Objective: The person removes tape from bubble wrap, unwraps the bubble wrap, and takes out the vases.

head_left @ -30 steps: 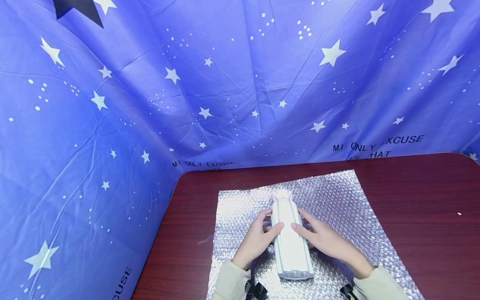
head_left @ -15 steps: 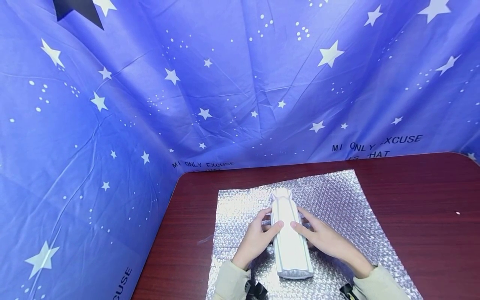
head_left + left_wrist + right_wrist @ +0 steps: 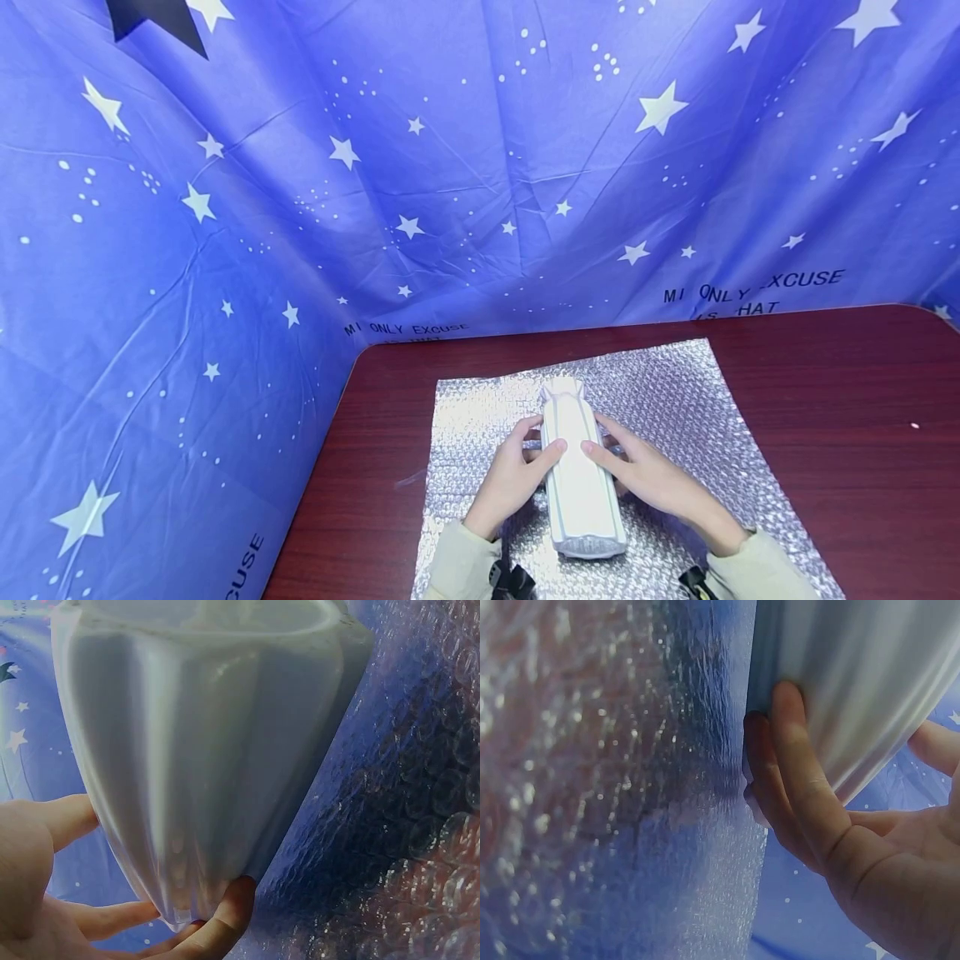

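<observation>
A white fluted vase [image 3: 583,500] lies lengthwise between my two hands over a silvery bubble-wrap sheet [image 3: 667,400], its narrow neck pointing away and its wider base toward me. My left hand [image 3: 513,475] grips its left side, thumb on top. From the right, my right hand [image 3: 652,473] holds it the same way, thumb nearly opposite the other. In the left wrist view, fingertips curl around the lower side of the vase [image 3: 195,750]. Several right fingers press against the vase [image 3: 862,682] in the right wrist view. Whether the vase touches the wrap I cannot tell.
A dark red wooden table [image 3: 862,417] lies under the sheet. Blue curtains with white stars [image 3: 480,167] close off the back and left sides. A tiny white speck [image 3: 914,426] sits on the table at right. Dark straps [image 3: 513,579] circle both wrists.
The vase and both hands hold nearly the same place and grip. Only a very slight shift of the whole view shows.
</observation>
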`<action>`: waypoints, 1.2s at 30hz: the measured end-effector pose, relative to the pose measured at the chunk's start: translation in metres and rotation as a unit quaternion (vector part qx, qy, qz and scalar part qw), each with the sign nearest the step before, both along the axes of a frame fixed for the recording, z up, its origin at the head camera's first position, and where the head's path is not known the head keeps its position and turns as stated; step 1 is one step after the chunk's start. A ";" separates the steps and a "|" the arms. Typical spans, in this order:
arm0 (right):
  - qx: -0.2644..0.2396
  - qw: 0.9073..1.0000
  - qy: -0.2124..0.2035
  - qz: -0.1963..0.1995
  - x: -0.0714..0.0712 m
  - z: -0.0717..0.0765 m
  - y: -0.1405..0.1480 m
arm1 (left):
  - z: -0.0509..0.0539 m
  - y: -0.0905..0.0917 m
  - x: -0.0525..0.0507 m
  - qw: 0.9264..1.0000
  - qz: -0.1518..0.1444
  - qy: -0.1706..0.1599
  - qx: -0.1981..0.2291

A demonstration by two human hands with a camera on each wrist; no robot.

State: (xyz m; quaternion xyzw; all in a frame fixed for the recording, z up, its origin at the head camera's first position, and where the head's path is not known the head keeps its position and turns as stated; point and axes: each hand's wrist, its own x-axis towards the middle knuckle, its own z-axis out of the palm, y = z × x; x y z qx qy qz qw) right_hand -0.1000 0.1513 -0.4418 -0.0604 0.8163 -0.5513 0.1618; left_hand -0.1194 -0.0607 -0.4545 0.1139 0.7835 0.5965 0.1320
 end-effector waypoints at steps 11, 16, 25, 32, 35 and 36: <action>0.000 1.000 0.006 -0.005 0.002 0.005 0.000 | 0.004 0.000 0.001 1.000 0.011 0.014 -0.003; -0.006 1.000 0.014 -0.004 0.004 0.006 0.001 | 0.007 0.000 0.002 1.000 0.010 0.013 0.011; -0.001 0.999 0.035 -0.006 0.004 0.011 0.004 | 0.011 0.000 0.002 0.999 0.016 0.017 0.024; 0.022 0.998 0.049 -0.013 0.007 0.019 0.005 | 0.016 0.001 0.003 0.999 0.023 0.014 0.038; 0.019 0.998 0.059 -0.015 0.008 0.020 0.006 | 0.018 0.001 0.004 0.998 0.026 0.007 0.048; 0.016 0.998 0.063 -0.015 0.008 0.021 0.006 | 0.019 0.002 0.004 0.998 0.026 0.004 0.050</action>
